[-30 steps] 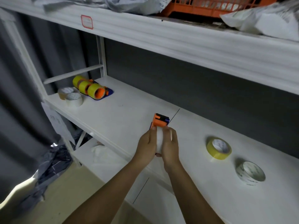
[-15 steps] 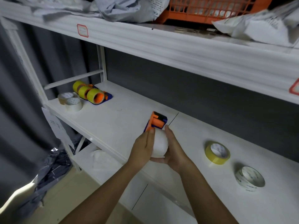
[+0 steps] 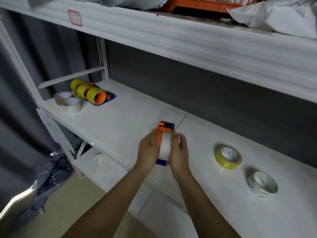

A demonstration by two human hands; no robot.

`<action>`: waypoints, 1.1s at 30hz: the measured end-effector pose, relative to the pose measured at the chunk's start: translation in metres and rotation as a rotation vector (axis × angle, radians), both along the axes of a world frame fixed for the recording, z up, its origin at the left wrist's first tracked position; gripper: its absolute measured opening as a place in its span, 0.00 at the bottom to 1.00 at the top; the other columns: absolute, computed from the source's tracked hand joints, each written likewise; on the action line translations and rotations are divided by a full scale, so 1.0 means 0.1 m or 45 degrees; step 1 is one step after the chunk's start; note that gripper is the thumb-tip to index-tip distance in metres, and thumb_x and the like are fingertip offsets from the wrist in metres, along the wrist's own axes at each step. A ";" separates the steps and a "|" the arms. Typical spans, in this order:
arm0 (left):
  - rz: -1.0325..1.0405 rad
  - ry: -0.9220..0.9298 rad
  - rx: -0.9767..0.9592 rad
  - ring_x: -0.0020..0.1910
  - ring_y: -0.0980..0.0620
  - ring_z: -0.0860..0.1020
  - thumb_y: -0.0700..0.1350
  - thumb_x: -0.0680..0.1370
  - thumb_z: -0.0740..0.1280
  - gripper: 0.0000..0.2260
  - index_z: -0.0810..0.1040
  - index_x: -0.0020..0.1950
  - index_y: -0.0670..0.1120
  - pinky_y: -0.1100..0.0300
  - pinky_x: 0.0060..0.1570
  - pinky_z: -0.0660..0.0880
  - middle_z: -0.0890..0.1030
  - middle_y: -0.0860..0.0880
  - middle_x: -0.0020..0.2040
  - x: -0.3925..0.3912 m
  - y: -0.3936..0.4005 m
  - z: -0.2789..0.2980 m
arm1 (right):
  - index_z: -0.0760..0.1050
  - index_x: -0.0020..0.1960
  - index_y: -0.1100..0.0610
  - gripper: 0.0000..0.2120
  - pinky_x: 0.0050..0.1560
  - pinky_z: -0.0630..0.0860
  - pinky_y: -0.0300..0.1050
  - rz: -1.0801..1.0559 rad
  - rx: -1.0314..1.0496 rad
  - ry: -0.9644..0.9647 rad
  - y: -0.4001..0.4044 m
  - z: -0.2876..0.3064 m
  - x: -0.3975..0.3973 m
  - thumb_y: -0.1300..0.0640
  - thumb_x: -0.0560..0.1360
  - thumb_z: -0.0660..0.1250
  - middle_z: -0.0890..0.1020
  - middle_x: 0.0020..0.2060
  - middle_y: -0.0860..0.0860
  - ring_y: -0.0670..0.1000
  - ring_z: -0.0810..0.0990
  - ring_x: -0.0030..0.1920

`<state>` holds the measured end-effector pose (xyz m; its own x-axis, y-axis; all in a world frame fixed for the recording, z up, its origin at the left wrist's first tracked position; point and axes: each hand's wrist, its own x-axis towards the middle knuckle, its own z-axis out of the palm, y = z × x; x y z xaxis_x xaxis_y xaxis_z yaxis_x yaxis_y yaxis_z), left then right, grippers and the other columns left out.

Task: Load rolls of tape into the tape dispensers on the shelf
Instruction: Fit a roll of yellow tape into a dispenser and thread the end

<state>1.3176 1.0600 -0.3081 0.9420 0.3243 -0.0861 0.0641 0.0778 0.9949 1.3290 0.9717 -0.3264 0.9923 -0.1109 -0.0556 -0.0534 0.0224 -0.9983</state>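
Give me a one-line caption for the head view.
Both hands, left and right, grip a white tape roll in an orange dispenser over the shelf.

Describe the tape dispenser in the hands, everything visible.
The dispenser looks like orange plastic with dark blue parts at its far end and at the near bottom. A white tape roll sits in it. It is held above the shelf, near its front edge, the left hand and right hand gripping its sides. It is blurred.
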 end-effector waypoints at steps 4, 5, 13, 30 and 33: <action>0.208 0.238 -0.125 0.39 0.50 0.74 0.52 0.83 0.53 0.13 0.72 0.53 0.45 0.60 0.43 0.71 0.76 0.45 0.44 0.13 0.40 0.11 | 0.67 0.54 0.37 0.10 0.50 0.77 0.59 -0.275 -0.376 -0.380 -0.58 -0.05 0.16 0.38 0.75 0.55 0.75 0.50 0.52 0.57 0.77 0.49; 0.192 0.219 -0.088 0.38 0.51 0.73 0.52 0.83 0.52 0.12 0.71 0.53 0.46 0.59 0.42 0.71 0.75 0.47 0.44 0.14 0.46 0.12 | 0.67 0.58 0.40 0.13 0.53 0.76 0.56 -0.217 -0.518 -0.337 -0.73 -0.07 0.20 0.39 0.76 0.57 0.73 0.53 0.51 0.55 0.76 0.51; -0.130 0.129 0.053 0.37 0.53 0.76 0.55 0.82 0.52 0.17 0.71 0.39 0.51 0.61 0.39 0.73 0.77 0.50 0.38 0.14 0.14 0.10 | 0.63 0.72 0.50 0.32 0.57 0.71 0.49 0.151 -1.368 -0.163 -1.06 -0.67 0.15 0.43 0.71 0.69 0.69 0.63 0.55 0.58 0.69 0.62; -0.223 0.207 0.016 0.39 0.52 0.76 0.57 0.82 0.52 0.15 0.70 0.41 0.54 0.59 0.40 0.74 0.77 0.51 0.40 0.15 -0.29 0.02 | 0.51 0.76 0.58 0.34 0.71 0.54 0.58 0.061 -1.772 0.348 -1.80 -0.64 0.38 0.61 0.74 0.61 0.57 0.75 0.57 0.57 0.52 0.75; -0.217 0.209 0.029 0.40 0.53 0.76 0.57 0.82 0.52 0.15 0.70 0.41 0.54 0.60 0.40 0.74 0.77 0.51 0.41 0.15 -0.33 0.01 | 0.49 0.76 0.61 0.34 0.71 0.58 0.57 0.080 -1.904 0.311 -1.85 -0.69 0.41 0.61 0.75 0.61 0.57 0.74 0.60 0.59 0.56 0.74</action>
<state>1.3329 1.0273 -0.3069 0.9572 0.1656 -0.2373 0.2357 0.0295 0.9714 1.3701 0.7870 -0.3952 0.9807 -0.1718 -0.0930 -0.1784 -0.9817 -0.0673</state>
